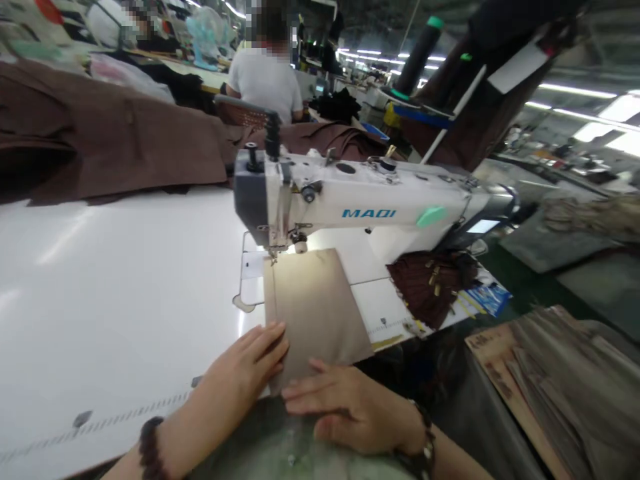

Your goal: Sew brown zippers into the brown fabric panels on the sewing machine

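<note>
A brown fabric panel (315, 307) lies flat on the white table, its far left corner under the needle of the sewing machine (360, 200). A line of stitching or a crease runs along its left side. My left hand (250, 363) rests on the panel's near left edge, fingers stretched out and lying flat. Over the near edge of the same panel, my right hand (350, 407) is spread with its fingers apart. Neither hand grips anything that I can see.
Large brown fabric (125, 133) is heaped along the table's far side. Dark zippers (430, 287) lie right of the machine. Stacked fabric pieces (550, 380) sit at the lower right. A thread cone (417, 60) stands above the machine. A person in a white shirt (267, 83) sits beyond.
</note>
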`<state>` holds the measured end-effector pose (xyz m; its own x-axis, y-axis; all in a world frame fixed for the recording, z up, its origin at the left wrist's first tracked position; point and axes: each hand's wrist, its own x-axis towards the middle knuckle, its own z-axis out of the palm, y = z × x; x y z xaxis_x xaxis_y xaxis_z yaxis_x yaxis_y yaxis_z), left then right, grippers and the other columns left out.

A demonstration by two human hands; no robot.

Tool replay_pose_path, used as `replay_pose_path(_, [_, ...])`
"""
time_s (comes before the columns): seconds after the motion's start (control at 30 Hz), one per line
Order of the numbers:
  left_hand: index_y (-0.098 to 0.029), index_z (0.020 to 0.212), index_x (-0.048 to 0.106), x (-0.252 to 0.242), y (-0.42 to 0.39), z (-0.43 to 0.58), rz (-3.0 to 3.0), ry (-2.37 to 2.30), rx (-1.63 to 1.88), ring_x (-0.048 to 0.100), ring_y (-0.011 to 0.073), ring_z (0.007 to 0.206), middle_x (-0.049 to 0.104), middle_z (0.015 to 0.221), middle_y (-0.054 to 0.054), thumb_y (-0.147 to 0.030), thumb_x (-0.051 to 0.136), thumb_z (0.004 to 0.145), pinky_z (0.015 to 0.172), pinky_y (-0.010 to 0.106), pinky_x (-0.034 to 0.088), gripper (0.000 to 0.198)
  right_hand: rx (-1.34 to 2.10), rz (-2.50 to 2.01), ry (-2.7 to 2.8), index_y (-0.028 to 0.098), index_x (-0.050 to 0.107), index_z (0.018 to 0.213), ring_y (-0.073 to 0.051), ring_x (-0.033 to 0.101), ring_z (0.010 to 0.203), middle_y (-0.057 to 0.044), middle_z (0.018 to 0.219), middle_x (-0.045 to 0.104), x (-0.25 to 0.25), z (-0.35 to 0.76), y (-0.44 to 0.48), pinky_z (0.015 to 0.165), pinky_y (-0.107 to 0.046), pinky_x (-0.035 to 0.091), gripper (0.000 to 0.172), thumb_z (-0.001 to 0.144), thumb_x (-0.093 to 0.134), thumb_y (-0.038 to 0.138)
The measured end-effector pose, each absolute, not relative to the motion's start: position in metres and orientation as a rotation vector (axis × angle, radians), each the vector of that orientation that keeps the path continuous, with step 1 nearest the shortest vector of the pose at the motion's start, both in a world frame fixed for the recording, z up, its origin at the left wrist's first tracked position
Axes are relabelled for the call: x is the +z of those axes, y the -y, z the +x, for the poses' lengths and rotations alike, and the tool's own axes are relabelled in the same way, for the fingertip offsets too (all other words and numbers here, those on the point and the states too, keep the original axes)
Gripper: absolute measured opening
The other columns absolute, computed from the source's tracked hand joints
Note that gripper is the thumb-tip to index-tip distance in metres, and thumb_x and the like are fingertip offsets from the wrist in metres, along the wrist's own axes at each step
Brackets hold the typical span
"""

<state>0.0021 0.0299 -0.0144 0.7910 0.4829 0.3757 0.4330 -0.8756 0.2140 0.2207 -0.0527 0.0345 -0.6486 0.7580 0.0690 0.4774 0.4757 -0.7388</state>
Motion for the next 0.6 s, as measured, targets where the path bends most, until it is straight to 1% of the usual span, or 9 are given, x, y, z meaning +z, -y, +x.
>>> replay_pose_path(0.07, [-0.019, 0.112, 0.059, -0.022, -0.033, 0.001, 2.893, -0.738, 0.676, 0.056, 0.0226, 0.109, 0.057, 0.122, 0.008, -0.031, 0.037, 0.094, 0.094, 0.036, 0.047, 0.031, 0.739, -1.202, 2.064, 0.020, 0.055, 0.116, -0.009, 0.052, 0.112, -0.002, 0.120, 0.058, 0.042, 0.247, 0.046, 0.101, -0.024, 0.037, 0.031, 0.091, 0.041, 0.033])
replay_pose_path(0.1, [-0.021, 0.114, 0.058, -0.026, -0.034, 0.000, 2.892, -0.743, 0.709, 0.057, 0.0223, 0.108, 0.057, 0.123, 0.006, -0.033, 0.037, 0.093, 0.094, 0.035, 0.047, 0.032, 0.525, -1.347, 1.944, 0.020, 0.058, 0.112, -0.011, 0.055, 0.108, -0.003, 0.115, 0.061, 0.044, 0.266, 0.043, 0.095, -0.024, 0.042, 0.029, 0.090, 0.041, 0.031])
replay_pose_path(0.13, [-0.023, 0.115, 0.058, -0.031, -0.036, -0.002, 2.889, -0.738, 0.742, 0.058, 0.0219, 0.107, 0.056, 0.123, 0.004, -0.035, 0.037, 0.093, 0.093, 0.033, 0.048, 0.032, 0.278, -1.530, 1.841, 0.020, 0.060, 0.107, -0.012, 0.057, 0.103, -0.004, 0.109, 0.063, 0.045, 0.287, 0.040, 0.091, -0.025, 0.045, 0.026, 0.090, 0.042, 0.029])
replay_pose_path(0.2, [-0.025, 0.117, 0.057, -0.041, -0.039, -0.005, 2.881, -0.712, 0.789, 0.058, 0.0216, 0.107, 0.057, 0.123, 0.003, -0.038, 0.038, 0.092, 0.091, 0.029, 0.049, 0.034, -0.193, -1.899, 1.710, 0.018, 0.063, 0.099, -0.017, 0.059, 0.095, -0.007, 0.100, 0.065, 0.046, 0.331, 0.037, 0.087, -0.030, 0.046, 0.025, 0.088, 0.041, 0.023])
replay_pose_path(0.23, [-0.026, 0.118, 0.057, -0.046, -0.041, -0.007, 2.878, -0.700, 0.791, 0.058, 0.0218, 0.107, 0.057, 0.123, 0.003, -0.040, 0.038, 0.092, 0.090, 0.028, 0.049, 0.035, -0.371, -2.063, 1.659, 0.017, 0.064, 0.097, -0.018, 0.059, 0.093, -0.007, 0.097, 0.064, 0.045, 0.351, 0.035, 0.086, -0.032, 0.047, 0.026, 0.088, 0.040, 0.022])
replay_pose_path(0.27, [-0.026, 0.120, 0.056, -0.051, -0.042, -0.009, 2.877, -0.697, 0.786, 0.058, 0.0223, 0.108, 0.056, 0.124, 0.003, -0.041, 0.039, 0.091, 0.090, 0.028, 0.050, 0.036, -0.460, -2.153, 1.617, 0.016, 0.064, 0.097, -0.019, 0.058, 0.092, -0.008, 0.097, 0.064, 0.045, 0.369, 0.034, 0.084, -0.033, 0.047, 0.027, 0.087, 0.039, 0.019])
replay_pose_path(0.3, [-0.026, 0.121, 0.055, -0.055, -0.044, -0.010, 2.876, -0.704, 0.778, 0.058, 0.0229, 0.108, 0.056, 0.125, 0.003, -0.042, 0.040, 0.091, 0.090, 0.028, 0.049, 0.037, -0.515, -2.224, 1.591, 0.015, 0.064, 0.098, -0.020, 0.058, 0.091, -0.009, 0.098, 0.063, 0.044, 0.384, 0.033, 0.083, -0.034, 0.047, 0.027, 0.086, 0.039, 0.017])
replay_pose_path(0.4, [-0.029, 0.122, 0.055, -0.065, -0.045, -0.013, 2.868, -0.746, 0.759, 0.056, 0.0237, 0.110, 0.054, 0.127, 0.002, -0.045, 0.041, 0.090, 0.094, 0.031, 0.047, 0.038, -0.541, -2.312, 1.563, 0.015, 0.062, 0.102, -0.021, 0.058, 0.091, -0.008, 0.103, 0.061, 0.045, 0.409, 0.026, 0.080, -0.033, 0.047, 0.029, 0.083, 0.040, 0.014])
replay_pose_path(0.6, [-0.033, 0.121, 0.054, -0.065, -0.041, -0.014, 2.757, -0.848, 0.732, 0.053, 0.0216, 0.114, 0.053, 0.128, -0.003, -0.046, 0.040, 0.090, 0.092, 0.024, 0.048, 0.037, -0.530, -2.402, 1.612, 0.017, 0.061, 0.105, -0.018, 0.057, 0.093, -0.006, 0.106, 0.060, 0.053, 0.422, -0.001, 0.079, -0.028, 0.045, 0.030, 0.086, 0.038, 0.018])
